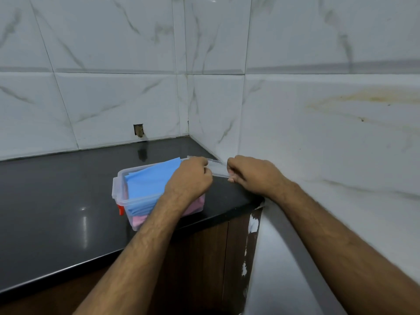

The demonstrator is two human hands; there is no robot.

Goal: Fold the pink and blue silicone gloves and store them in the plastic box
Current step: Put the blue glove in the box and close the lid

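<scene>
- Two hands meet at the far right end of the box: the left hand (pixel 193 176) reaches across the open top with fingers curled on a clear lid (pixel 217 169), and the right hand (pixel 250 176) pinches the same lid from the other side.
- Held by both ends, the lid looks ready to be swung over the opening, probably to close the box.
- Under the left wrist sits the plastic box (pixel 120 189), translucent, with an orange latch (pixel 121 209) at its near left corner.
- Inside, the blue glove (pixel 150 180) lies folded on top, one corner rising above the rim; the pink glove (pixel 139 220) lies beneath it, against the bottom.
- Storing appears done, leaving only the lid.
- Everything rests on a black countertop (pixel 56 201) in a corner of marble-patterned wall tiles (pixel 113 53).
</scene>
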